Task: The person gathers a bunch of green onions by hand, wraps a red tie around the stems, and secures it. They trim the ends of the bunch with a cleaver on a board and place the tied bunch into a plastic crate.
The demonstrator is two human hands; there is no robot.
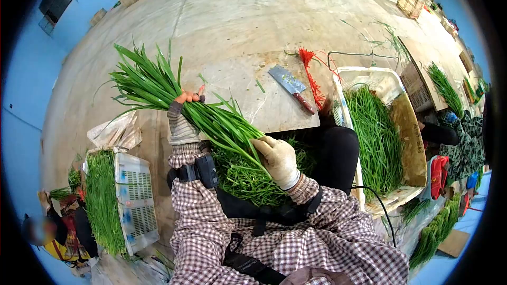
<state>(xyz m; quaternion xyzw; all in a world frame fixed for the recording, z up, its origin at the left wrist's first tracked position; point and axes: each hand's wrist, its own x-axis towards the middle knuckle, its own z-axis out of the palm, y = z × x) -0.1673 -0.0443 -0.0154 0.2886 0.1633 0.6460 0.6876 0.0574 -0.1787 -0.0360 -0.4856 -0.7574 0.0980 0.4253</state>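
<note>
A thick bunch of long green leaves (211, 119) is held up slantwise over my lap. My left hand (189, 96), with bare fingertips showing, is wrapped round its upper left part. My right hand (275, 159), in a pale glove, pinches the leaves at the lower right end. Under the bunch, loose greens (243, 179) lie heaped between my legs. Beyond them is a flat board (237, 79) bearing a cleaver (292, 88) with a brown handle. Red ties (312, 79) lie to the right of the cleaver.
At the right, a white crate (343, 74) holds greens; another crate (140, 200) of greens stands at the left. One person (66, 227) is at the lower left, and another person (465, 140) in patterned clothing is at the right. A wooden crate (410, 1) stands farther back.
</note>
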